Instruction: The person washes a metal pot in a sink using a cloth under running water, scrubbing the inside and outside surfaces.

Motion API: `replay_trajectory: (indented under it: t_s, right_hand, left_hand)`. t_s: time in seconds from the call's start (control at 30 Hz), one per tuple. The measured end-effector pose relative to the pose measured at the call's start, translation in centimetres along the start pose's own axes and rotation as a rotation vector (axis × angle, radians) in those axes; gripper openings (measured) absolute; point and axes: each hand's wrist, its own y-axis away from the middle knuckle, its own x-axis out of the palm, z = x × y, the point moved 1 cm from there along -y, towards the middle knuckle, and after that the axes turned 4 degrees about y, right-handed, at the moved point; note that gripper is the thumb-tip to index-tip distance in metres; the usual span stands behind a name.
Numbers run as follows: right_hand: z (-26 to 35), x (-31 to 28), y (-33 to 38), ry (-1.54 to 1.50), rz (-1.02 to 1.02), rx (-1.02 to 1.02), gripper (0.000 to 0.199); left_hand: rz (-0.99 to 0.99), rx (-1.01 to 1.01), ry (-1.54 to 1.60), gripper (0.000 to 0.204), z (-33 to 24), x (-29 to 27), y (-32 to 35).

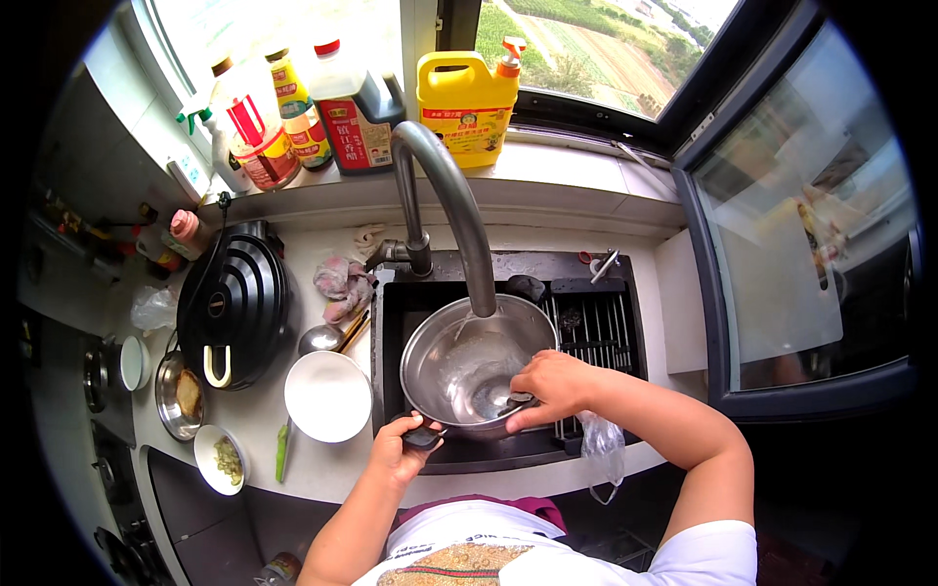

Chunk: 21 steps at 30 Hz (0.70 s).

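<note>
A round stainless steel pot (pixel 435 363) sits tilted in the dark sink, under the curved grey faucet (pixel 451 186). My left hand (pixel 396 451) is closed round the pot's black handle (pixel 423 438) at its near left side. Over the near right rim, my right hand (pixel 553 389) reaches into the pot with bent fingers. Something small and dark shows beneath those fingertips, too covered to name. A little water or a shiny wet patch lies at the pot's bottom.
A black drain rack (pixel 596 332) fills the sink's right side, with a clear plastic bag (pixel 602 449) over the front edge. Left stand a white bowl (pixel 328 397), a ladle (pixel 319 339), and a black electric pan (pixel 239 303). Bottles (pixel 352 117) line the sill; an open window (pixel 801 244) juts in.
</note>
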Motion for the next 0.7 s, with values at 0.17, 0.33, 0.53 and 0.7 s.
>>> replay_trajectory:
  t_s: [0.17, 0.33, 0.53, 0.7]
  right_hand:
    - [-0.7, 0.0, -0.4, 0.233, -0.370, -0.214, 0.053]
    - [0.4, -1.7, -1.8, 0.278, -0.525, -0.266, 0.060]
    - [2.7, -6.2, -4.9, 0.300, -0.111, 0.031, 0.068]
    - [4.4, -8.0, -6.3, 0.357, 0.157, 0.107, 0.071]
  left_hand:
    - [0.030, -0.112, 0.135, 0.008, 0.6, -1.0, -1.4]
    - [0.057, -0.290, 0.237, 0.015, 0.9, -1.8, -1.2]
    - [0.201, -0.602, 0.329, 0.037, 1.7, -2.0, -1.9]
    - [0.218, -0.773, 0.239, 0.046, 4.0, -1.8, -2.3]
